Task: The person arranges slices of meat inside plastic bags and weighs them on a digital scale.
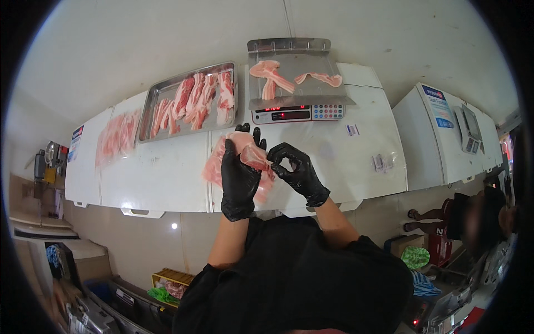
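Note:
My left hand (pixel 241 183), in a black glove, holds a folded pale pink piece of raw pork (pixel 253 155) with the thumb across its near side. At the right edge of that pork, the thumb and forefinger of my gloved right hand (pixel 298 171) come together in a pinch. Beneath my left hand, flat pink meat (pixel 213 165), seemingly in clear plastic, lies on the white freezer lid (pixel 167 175). Just beyond stands a digital scale (pixel 288 115) with a steel pan (pixel 292 58). Several pork belly strips (pixel 271 79) lie in the pan.
Left of the scale, a steel tray (pixel 144 125) holds several pork strips (pixel 200 100). A clear pack of sliced meat (pixel 119 133) lies farther left. Small labels (pixel 352 130) are on the lid at right. Another freezer (pixel 442 142) bears a second scale (pixel 469 129). A person (pixel 471 217) is at far right.

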Demonstrator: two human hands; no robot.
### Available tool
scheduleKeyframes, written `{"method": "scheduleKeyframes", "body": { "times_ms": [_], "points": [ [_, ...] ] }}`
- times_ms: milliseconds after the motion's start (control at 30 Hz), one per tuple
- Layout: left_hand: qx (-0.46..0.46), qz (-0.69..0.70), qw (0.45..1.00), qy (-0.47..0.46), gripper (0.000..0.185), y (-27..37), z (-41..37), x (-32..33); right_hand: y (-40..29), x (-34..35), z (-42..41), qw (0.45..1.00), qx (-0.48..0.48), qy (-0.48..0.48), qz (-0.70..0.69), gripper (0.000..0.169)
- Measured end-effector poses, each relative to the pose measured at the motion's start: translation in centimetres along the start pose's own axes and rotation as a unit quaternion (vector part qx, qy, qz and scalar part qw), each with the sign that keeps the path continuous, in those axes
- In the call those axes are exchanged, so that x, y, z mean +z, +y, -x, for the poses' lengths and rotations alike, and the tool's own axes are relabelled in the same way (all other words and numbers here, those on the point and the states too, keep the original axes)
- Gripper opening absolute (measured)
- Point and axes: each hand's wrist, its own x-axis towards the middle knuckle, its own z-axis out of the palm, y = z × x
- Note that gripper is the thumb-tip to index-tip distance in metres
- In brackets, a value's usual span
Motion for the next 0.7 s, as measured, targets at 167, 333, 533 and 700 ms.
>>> {"method": "scheduleKeyframes", "body": {
  "times_ms": [167, 333, 533, 700],
  "points": [
    [0.083, -0.168, 0.982, 0.002, 0.046, -2.0, -0.2, -3.0, -0.8, 0.9, 0.0, 0.982, -0.093, 0.033, 0.163, 0.018],
    [0.048, -0.232, 0.971, 0.011, 0.047, -1.8, -0.3, -2.3, -0.8, 1.3, -0.3, 0.959, -0.150, 0.041, 0.238, 0.022],
    [-0.034, -0.024, 0.995, 0.094, 0.057, -1.2, 0.1, -3.2, -0.7, 2.0, -0.5, 0.971, -0.131, -0.003, 0.199, 0.026],
    [0.022, -0.003, 0.994, 0.104, 0.062, -0.7, 0.2, -3.7, -0.4, 2.6, 0.0, 0.979, -0.118, -0.041, 0.162, 0.025]
  ]
}}
